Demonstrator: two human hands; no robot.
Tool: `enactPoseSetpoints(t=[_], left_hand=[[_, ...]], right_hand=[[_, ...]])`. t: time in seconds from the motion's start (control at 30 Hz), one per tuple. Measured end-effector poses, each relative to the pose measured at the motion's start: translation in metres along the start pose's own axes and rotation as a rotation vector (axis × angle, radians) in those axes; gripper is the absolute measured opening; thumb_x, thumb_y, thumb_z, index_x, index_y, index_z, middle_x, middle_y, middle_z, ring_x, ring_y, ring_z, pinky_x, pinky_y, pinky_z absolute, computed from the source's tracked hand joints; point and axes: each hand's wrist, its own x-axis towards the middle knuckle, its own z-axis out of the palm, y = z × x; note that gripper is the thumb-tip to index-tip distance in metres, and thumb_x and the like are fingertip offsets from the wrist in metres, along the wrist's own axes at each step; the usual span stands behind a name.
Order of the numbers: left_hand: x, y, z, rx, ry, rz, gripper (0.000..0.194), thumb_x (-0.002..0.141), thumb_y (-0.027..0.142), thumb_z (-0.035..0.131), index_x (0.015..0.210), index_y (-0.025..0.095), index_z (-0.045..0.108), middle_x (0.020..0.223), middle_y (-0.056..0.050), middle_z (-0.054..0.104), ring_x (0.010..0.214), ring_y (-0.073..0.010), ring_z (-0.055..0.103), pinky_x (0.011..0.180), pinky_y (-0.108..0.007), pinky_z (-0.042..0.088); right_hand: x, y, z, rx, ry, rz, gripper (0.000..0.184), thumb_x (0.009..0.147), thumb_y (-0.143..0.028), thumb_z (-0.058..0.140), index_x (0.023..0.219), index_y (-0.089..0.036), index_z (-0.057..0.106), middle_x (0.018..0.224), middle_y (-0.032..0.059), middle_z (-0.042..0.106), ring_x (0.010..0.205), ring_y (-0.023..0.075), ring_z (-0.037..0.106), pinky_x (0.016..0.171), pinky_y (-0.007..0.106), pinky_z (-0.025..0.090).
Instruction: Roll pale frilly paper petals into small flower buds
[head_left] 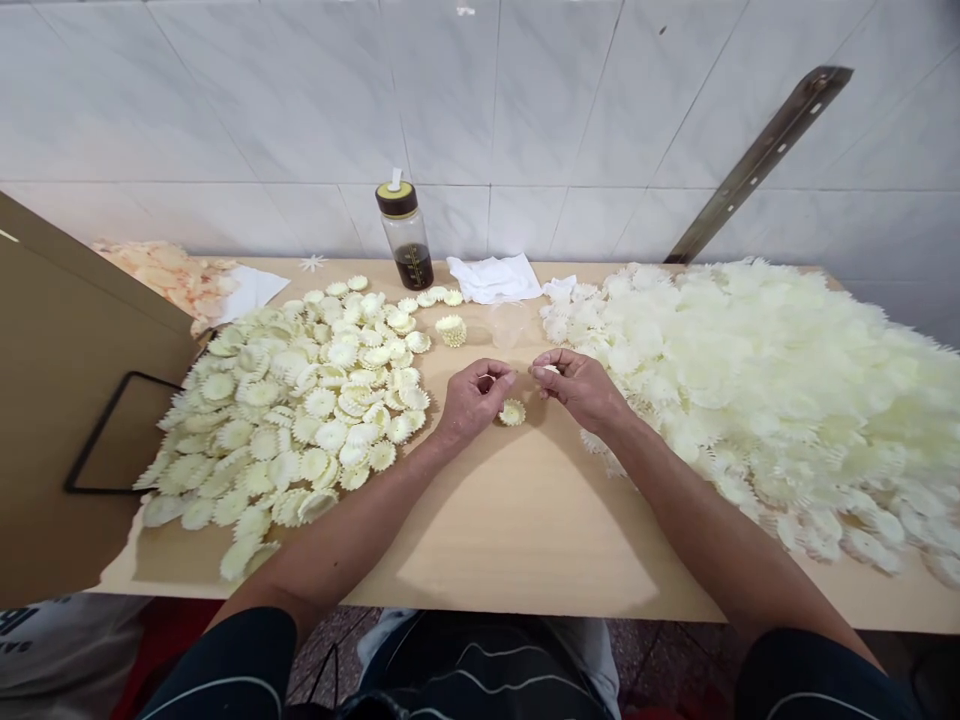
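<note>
Over the middle of the table, my left hand [474, 400] is closed in a pinch, thumb against fingertips. What it holds, if anything, is too small to make out. My right hand [581, 392] faces it, a small gap apart, and pinches a pale scalloped flower piece [551, 369] that the fingers partly hide. Just below the left fingertips lies a cream scalloped cup [512, 412] on the board. A short stack of nested scalloped cups [451, 330] stands beyond the left hand. Near the stack, several more cups [430, 297] lie in a row.
A heap of cream scalloped cups [300, 400] spreads on the left. Translucent pale frilled petals [765, 390] are piled at right. A bottle of dark liquid [405, 240], white tissue [495, 278] and peach petals [161, 275] sit along the wall. A cardboard box [67, 400] flanks the left side.
</note>
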Motion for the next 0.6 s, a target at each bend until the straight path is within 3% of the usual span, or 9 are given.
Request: enactPoseSetpoints(t=[0.1,0.23,0.4,0.47,0.6], left_hand=[[-0.001,0.007,0.005,0.069,-0.016,0.070,0.024,0.090,0.039,0.073,0.097,0.016,0.072,0.080,-0.003,0.071,0.055,-0.0088,0.056,0.052,-0.022,0.044],[-0.002,0.012,0.011,0.158,-0.048,0.175,0.018,0.092,0.033,0.070,0.097,0.016,0.074,0.089,-0.005,0.073,0.060,-0.0086,0.056,0.055,-0.021,0.046],[0.009,0.010,0.019,0.161,-0.028,0.122,0.017,0.092,0.032,0.068,0.094,0.016,0.074,0.084,-0.004,0.071,0.058,-0.0085,0.055,0.054,-0.021,0.045],[0.017,0.009,0.024,0.114,-0.013,0.068,0.018,0.092,0.034,0.067,0.091,0.016,0.073,0.079,-0.002,0.069,0.057,-0.0092,0.056,0.053,-0.021,0.046],[0.032,0.007,0.034,0.055,-0.042,0.034,0.020,0.092,0.035,0.066,0.091,0.016,0.071,0.073,-0.001,0.068,0.051,-0.0097,0.057,0.052,-0.023,0.048]], right_hand=[[-0.002,-0.002,-0.001,-0.025,-0.013,0.021,0.055,0.070,-0.061,0.092,0.100,-0.018,0.075,0.083,0.0025,0.070,0.061,0.0126,0.060,0.059,0.029,0.055],[-0.010,-0.008,0.000,-0.283,0.035,-0.053,0.054,0.085,-0.071,0.074,0.101,-0.019,0.072,0.066,0.0004,0.066,0.048,0.0141,0.059,0.049,0.029,0.052],[-0.012,-0.004,0.000,-0.592,0.146,-0.205,0.050,0.100,-0.071,0.050,0.094,-0.023,0.063,0.061,-0.0010,0.059,0.044,0.0127,0.051,0.045,0.028,0.042],[-0.008,-0.001,-0.003,-0.565,0.128,-0.229,0.046,0.101,-0.069,0.051,0.096,-0.024,0.060,0.060,-0.0024,0.056,0.047,0.0134,0.050,0.048,0.028,0.042],[0.000,-0.001,-0.013,-0.401,0.021,-0.127,0.044,0.091,-0.063,0.071,0.109,-0.023,0.064,0.064,-0.0029,0.062,0.055,0.0175,0.061,0.057,0.031,0.051]])
